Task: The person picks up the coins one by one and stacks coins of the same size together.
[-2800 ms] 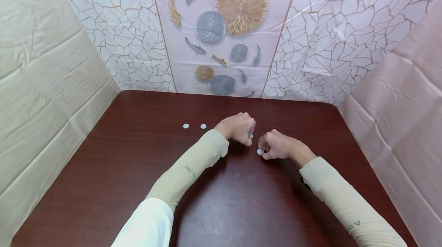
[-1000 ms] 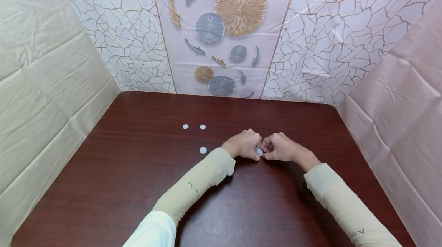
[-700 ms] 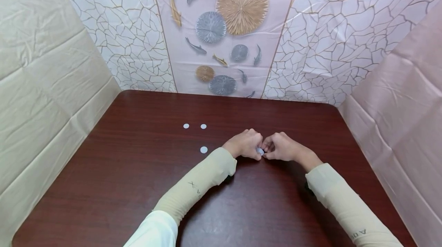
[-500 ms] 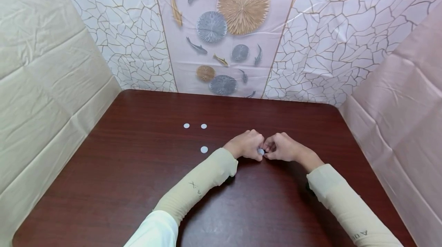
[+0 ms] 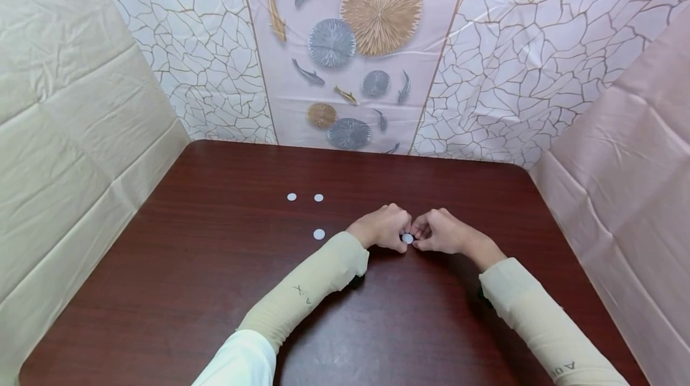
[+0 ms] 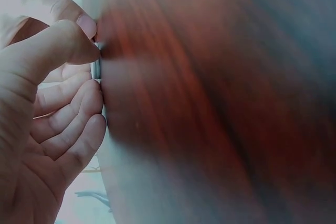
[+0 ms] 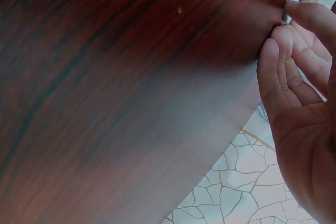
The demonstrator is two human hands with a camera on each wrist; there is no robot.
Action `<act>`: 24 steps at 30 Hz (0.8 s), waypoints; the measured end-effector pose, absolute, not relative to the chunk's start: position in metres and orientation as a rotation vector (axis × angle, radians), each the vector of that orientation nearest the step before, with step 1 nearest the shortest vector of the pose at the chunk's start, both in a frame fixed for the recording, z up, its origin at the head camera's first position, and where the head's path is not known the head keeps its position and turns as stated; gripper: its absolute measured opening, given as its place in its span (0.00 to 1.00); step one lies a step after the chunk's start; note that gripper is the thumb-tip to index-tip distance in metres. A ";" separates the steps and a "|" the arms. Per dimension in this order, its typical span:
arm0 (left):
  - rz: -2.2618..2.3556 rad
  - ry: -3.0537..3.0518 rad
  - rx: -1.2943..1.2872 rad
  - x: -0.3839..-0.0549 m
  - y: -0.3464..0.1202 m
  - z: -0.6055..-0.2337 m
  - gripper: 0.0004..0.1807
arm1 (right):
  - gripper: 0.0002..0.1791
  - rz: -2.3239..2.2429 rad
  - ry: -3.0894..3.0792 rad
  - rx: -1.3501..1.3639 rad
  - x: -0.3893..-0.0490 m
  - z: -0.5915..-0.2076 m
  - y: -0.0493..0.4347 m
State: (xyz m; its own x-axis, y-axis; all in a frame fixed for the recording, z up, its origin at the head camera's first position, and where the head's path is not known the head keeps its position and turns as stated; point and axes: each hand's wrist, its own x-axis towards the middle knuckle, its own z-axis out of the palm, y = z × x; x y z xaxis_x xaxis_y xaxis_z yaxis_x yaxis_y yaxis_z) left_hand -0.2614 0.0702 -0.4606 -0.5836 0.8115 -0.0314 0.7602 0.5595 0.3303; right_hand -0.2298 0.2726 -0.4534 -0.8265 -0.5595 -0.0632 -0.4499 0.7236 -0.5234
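Observation:
A small white disc (image 5: 407, 238) lies between my two hands on the dark red-brown table (image 5: 242, 290). In the left wrist view its edge looks layered, like a short stack of thin discs (image 6: 95, 68). From the left, my left hand (image 5: 383, 227) pinches it, thumb on the near side and curled fingers on the far side. My right hand (image 5: 443, 231) pinches its right side with thumb and fingertips. Part of the edge (image 7: 289, 17) shows between the right thumb and fingers in the right wrist view. The fingertips of both hands are low against the tabletop.
To the left lie three more white discs: two at the back, a left one (image 5: 291, 197) and a right one (image 5: 318, 198), and a nearer one (image 5: 319, 234). Patterned cloth (image 5: 345, 56) hangs behind the table, with plain cloth walls on both sides.
My left hand has brought a disc toward me and right to the one at my right hand. Lately it has shifted slightly left, exposing more of the disc. The right hand stays nearly in place.

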 end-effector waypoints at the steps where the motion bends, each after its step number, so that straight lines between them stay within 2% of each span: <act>1: 0.427 2.607 1.326 -0.261 0.070 -0.460 0.07 | 0.07 -0.740 2.710 -0.811 -0.230 -0.453 0.272; 24: 0.489 2.586 1.251 -0.261 0.067 -0.459 0.09 | 0.06 -0.717 2.726 -0.848 -0.231 -0.456 0.273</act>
State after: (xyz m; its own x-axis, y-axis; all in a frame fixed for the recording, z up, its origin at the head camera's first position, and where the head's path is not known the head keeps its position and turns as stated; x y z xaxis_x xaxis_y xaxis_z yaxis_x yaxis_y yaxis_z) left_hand -0.2607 0.0674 -0.4594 -0.6107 0.7898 -0.0578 0.7141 0.5808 0.3910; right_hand -0.2307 0.2734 -0.4557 -0.8160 -0.5765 -0.0431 -0.4806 0.7179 -0.5036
